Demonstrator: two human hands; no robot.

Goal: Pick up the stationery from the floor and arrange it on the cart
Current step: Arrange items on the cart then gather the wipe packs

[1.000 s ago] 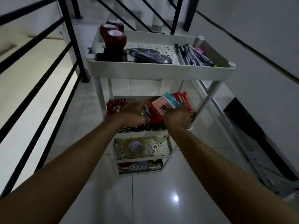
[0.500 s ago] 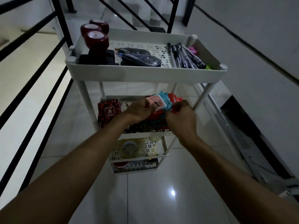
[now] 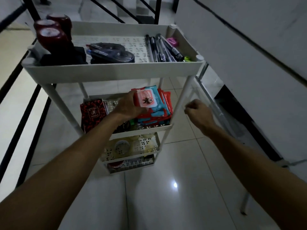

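Note:
A white tiered cart (image 3: 113,72) stands in front of me. My left hand (image 3: 127,107) reaches into its second shelf and grips a stack of red and blue packets (image 3: 149,100), lifted a little above more red and blue packets (image 3: 159,115) lying on that shelf. My right hand (image 3: 197,112) hangs outside the cart's front right post, fingers curled shut with nothing in them. On the top tray lie red-topped stamps (image 3: 51,37), tape dispensers (image 3: 109,53) and several pens (image 3: 162,47).
A red patterned notebook (image 3: 93,113) stands at the left of the second shelf. Lower shelves hold tape rolls (image 3: 122,146). A black railing (image 3: 25,113) runs along the left, a white wall (image 3: 249,63) along the right. Glossy floor tiles (image 3: 149,196) lie below.
My right hand has let go of the packets and pulled back to the right, outside the cart post. My left hand still holds the stack. The camera has moved closer.

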